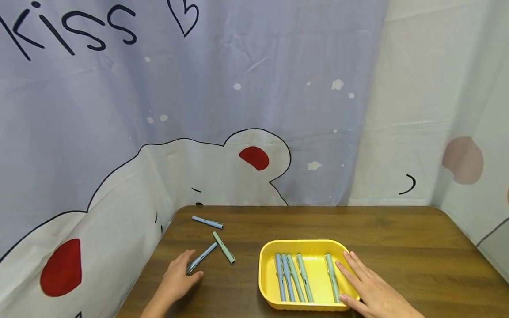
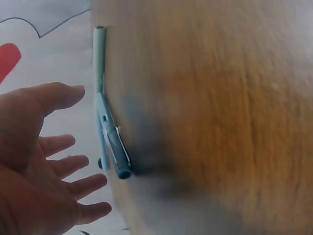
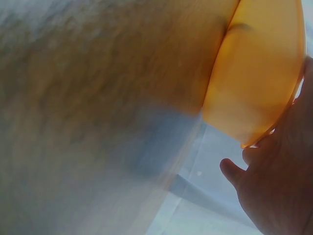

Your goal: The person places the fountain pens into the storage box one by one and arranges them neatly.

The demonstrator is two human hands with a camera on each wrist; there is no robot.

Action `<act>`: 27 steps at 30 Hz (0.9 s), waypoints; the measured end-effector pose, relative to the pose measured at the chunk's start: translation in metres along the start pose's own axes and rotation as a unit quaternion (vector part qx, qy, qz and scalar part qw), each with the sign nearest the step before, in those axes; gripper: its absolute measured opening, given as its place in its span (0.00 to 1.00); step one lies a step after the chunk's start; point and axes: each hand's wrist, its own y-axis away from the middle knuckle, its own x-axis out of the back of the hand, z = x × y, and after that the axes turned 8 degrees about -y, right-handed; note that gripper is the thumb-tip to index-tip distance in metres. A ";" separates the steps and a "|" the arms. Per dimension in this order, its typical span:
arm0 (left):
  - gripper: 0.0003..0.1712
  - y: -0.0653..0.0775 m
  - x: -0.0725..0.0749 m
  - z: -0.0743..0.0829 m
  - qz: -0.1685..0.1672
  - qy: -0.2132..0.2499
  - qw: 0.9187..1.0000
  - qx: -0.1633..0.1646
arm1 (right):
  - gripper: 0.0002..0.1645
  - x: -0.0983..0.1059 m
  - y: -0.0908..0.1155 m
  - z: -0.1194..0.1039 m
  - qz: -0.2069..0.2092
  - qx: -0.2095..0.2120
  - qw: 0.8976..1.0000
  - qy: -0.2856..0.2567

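At the left of the table, my left hand [image 1: 177, 276] is spread with its fingers beside a blue pen [image 1: 202, 257], nothing held between them. The left wrist view has the thumb and fingers of that hand [image 2: 58, 161] apart from the capped pen [image 2: 115, 147]. A green pen [image 1: 224, 247] lies by the blue one's far end, and another blue pen [image 1: 207, 222] lies farther back. My right hand [image 1: 374, 287] rests its extended fingers on the right rim of a yellow tray [image 1: 263, 276]. Inside the tray are two blue pens [image 1: 280, 276] and several green pens [image 1: 332, 278].
The brown wooden table [image 1: 389, 234] has rounded back corners. A printed curtain [image 1: 254, 88] with bear drawings hangs behind it and along the left side. In the right wrist view, the tray's outer wall [image 3: 254, 73] rises beside the hand.
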 end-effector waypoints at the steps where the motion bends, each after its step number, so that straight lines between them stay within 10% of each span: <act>1: 0.41 0.000 0.000 -0.001 -0.002 -0.003 1.000 0.004 | 0.46 0.000 0.000 0.000 0.001 0.003 1.000 0.002; 27: 0.42 -0.004 -0.004 -0.010 -0.028 -0.049 0.997 0.061 | 0.45 0.003 -0.001 -0.001 -0.009 0.012 1.000 0.010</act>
